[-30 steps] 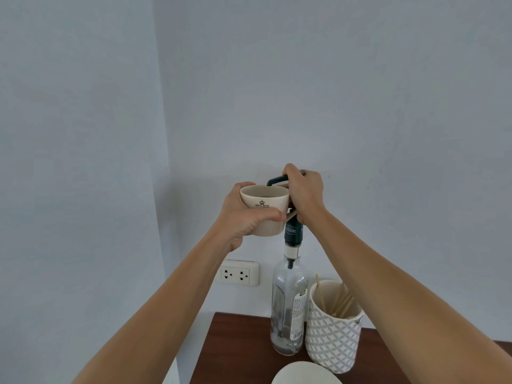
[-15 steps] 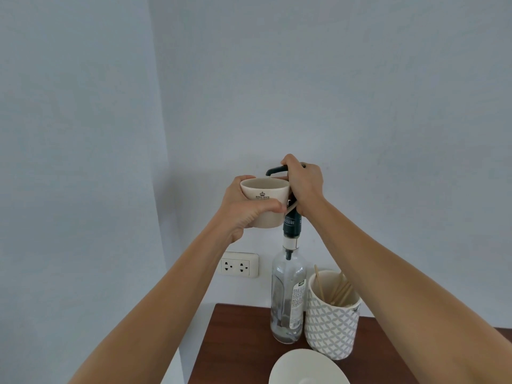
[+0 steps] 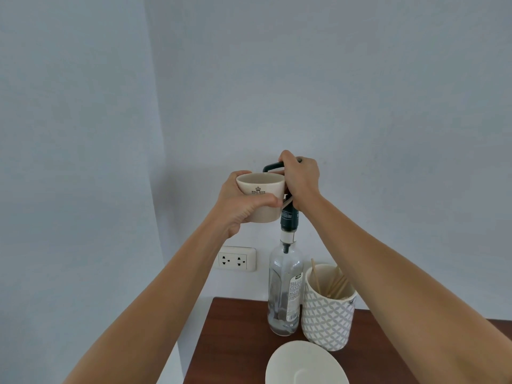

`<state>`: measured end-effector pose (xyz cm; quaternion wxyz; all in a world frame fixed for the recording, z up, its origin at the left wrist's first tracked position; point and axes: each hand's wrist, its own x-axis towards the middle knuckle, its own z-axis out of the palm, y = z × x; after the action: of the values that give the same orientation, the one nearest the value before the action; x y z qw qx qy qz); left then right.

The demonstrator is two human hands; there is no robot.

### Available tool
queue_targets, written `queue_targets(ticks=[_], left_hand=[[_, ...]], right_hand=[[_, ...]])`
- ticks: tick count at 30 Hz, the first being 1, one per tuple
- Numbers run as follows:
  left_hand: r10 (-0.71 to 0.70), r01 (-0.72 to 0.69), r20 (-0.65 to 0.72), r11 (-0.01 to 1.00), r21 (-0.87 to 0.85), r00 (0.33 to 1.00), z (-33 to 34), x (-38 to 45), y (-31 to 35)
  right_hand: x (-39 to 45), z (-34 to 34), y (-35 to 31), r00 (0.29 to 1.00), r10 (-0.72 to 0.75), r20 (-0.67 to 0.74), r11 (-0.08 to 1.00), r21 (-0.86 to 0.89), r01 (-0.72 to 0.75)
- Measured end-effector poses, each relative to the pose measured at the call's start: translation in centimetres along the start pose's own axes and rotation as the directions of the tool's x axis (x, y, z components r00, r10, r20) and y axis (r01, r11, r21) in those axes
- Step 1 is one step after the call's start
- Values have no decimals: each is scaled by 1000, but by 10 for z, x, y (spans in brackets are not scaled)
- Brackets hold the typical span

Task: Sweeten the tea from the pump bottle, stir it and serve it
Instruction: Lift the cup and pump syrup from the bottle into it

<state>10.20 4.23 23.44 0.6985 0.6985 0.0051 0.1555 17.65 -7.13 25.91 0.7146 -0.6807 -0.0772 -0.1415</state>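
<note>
My left hand (image 3: pixel 239 205) grips a cream cup (image 3: pixel 261 196) with a dark crown logo and holds it in the air, its rim just under the dark spout of the pump. A tall clear glass pump bottle (image 3: pixel 285 289) stands on the brown table (image 3: pixel 235 342). My right hand (image 3: pixel 300 180) is wrapped around the dark green pump head on top of it. The tea inside the cup is hidden from this angle. A white saucer (image 3: pixel 304 365) lies on the table in front of the bottle.
A patterned white and grey holder (image 3: pixel 327 314) with several wooden stir sticks (image 3: pixel 336 285) stands right of the bottle. A double wall socket (image 3: pixel 237 258) sits on the pale wall behind. The table's left edge is near the bottle.
The view has tilted down a little, showing more of the saucer and table. Both hands stay on the cup and the pump head.
</note>
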Motion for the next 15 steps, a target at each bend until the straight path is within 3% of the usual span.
queue_targets(ticks=[6,10,15], left_hand=[[21,-21,-6,1000,0,1000,1,-3,2],[33,-33,-17,999,1,999,0,-6,-1],[24,-25,-37,999,-30,999,-3,-14,-14]], right_hand=[[-4,-8,-11,992,62,106,998,-29,-59],[-8,-29,-18,964,21,267,987,-158,22],[-29,-81,4,987,-99,124,957,-260,128]])
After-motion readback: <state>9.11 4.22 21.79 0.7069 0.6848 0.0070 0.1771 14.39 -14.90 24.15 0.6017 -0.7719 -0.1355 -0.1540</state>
